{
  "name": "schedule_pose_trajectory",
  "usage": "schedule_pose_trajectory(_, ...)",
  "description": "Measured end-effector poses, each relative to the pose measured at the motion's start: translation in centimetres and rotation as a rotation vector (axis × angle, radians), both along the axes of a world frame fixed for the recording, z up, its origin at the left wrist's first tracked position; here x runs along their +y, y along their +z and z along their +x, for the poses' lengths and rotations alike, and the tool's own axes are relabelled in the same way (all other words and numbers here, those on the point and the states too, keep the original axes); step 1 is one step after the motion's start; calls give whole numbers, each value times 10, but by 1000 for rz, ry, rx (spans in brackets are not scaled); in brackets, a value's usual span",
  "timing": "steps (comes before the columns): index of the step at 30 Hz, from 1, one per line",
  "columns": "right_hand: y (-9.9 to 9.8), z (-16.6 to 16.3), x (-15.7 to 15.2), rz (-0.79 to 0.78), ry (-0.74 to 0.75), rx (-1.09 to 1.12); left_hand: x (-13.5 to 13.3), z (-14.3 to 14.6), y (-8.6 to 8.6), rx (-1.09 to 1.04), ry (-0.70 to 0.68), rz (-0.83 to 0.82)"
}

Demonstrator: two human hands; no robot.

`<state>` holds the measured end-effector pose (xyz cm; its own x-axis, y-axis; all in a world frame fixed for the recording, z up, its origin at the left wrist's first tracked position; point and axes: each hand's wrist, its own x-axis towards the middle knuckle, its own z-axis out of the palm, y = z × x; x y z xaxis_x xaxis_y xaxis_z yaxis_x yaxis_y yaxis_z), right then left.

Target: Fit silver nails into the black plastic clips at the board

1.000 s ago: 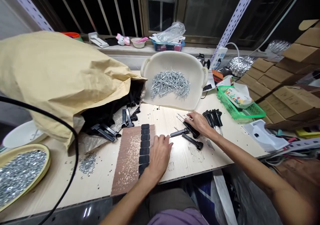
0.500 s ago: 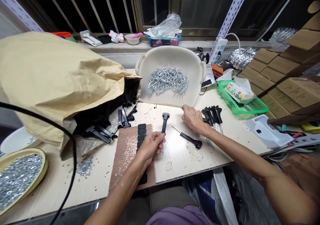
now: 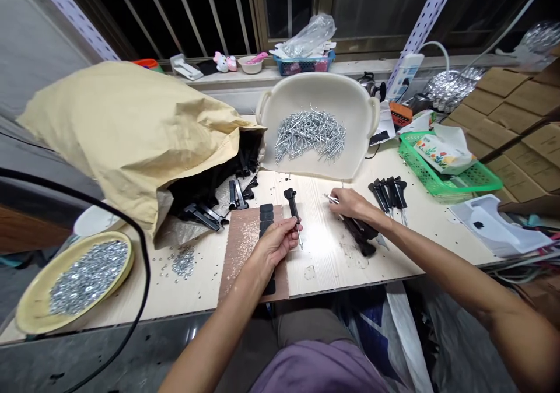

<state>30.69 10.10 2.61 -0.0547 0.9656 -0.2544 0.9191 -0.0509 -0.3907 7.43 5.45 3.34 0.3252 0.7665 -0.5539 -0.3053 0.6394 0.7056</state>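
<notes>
Black part between fingers (left)

Near me, a slim black handle with a wider head is pinched in the left hand, head near twelve o'clock, its silver shaft pointing near six. At its three o'clock, silver rods poke from the right hand. At four, blurred dark handles sit close, partly hidden.

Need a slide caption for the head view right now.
Left hand holding a black part with a metal shaft; right hand holding thin metal pieces, a pale basin beyond.
</notes>
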Motion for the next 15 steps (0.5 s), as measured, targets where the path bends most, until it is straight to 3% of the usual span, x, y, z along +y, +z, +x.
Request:
schedule_pose_trajectory(4, 2, 5, 12, -10, -57, 245, 1, 8, -2, 26, -2, 27)
schedule_pose_trajectory(8, 8, -7, 3, -110, -98, 530, 1, 29, -1, 103, -47, 138)
schedule_pose_trajectory(12, 30, -5, -30, -206, -169, 849, -15, 63, 8, 257, -169, 428)
schedule_pose_trajectory(15, 60, 20, -77, -134, -197, 805, -38, 89, 18, 337, -323, 652)
